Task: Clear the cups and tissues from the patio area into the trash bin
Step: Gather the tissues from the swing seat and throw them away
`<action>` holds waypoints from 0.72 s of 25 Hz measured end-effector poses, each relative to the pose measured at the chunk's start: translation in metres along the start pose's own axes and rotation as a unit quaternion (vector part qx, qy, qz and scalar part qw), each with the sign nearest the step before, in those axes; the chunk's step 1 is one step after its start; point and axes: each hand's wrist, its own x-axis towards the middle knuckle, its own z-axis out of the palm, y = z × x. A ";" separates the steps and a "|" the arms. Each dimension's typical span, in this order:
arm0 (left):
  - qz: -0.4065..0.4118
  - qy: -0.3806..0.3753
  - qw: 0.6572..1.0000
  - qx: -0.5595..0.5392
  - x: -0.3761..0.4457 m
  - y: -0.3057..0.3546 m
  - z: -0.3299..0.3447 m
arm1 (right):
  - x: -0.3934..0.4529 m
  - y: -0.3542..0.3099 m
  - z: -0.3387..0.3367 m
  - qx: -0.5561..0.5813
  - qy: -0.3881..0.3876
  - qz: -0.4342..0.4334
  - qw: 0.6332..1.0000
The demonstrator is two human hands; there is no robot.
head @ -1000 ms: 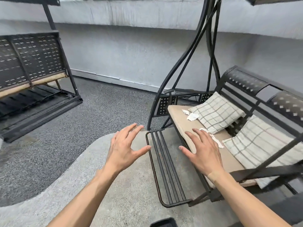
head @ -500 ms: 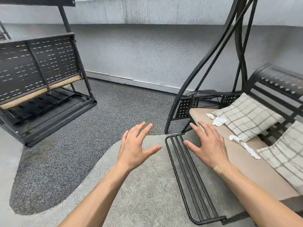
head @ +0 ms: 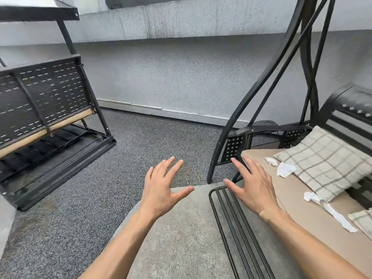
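A swing seat (head: 314, 206) stands at the right, hung within a curved frame (head: 259, 91), with a slatted footrest (head: 237, 228) in front of it. A pillow (head: 326, 164) leans at the back of the seat. Four tissues lie on the seat: two (head: 270, 161) (head: 284, 169) just beside the pillow's left edge, two more (head: 312, 197) (head: 339, 218) nearer the viewer, below the pillow. A second swing bench (head: 46, 109) stands at the far left, well apart, facing away. A wall (head: 181, 73) runs behind both. The left hand (head: 163, 188) and right hand (head: 253, 186) hover side by side in the middle, fingers spread, the right one above the seat's near corner, touching nothing.
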 end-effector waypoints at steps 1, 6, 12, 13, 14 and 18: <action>0.001 0.000 1.000 0.002 0.018 -0.005 0.004 | 0.018 0.002 0.005 -0.001 -0.004 0.003 1.000; 0.020 -0.009 1.000 -0.011 0.099 -0.028 0.029 | 0.082 0.011 0.026 -0.005 -0.001 0.017 1.000; 0.093 -0.026 0.995 -0.038 0.214 -0.054 0.080 | 0.148 0.040 0.054 -0.036 0.025 0.088 0.995; 0.111 -0.033 0.992 -0.045 0.236 -0.058 0.090 | 0.161 0.044 0.061 -0.040 0.031 0.104 0.993; 0.129 -0.040 0.989 -0.053 0.255 -0.061 0.099 | 0.172 0.047 0.066 -0.042 0.038 0.121 0.991; 0.202 -0.075 0.974 -0.075 0.327 -0.059 0.132 | 0.203 0.056 0.081 -0.057 0.062 0.188 0.978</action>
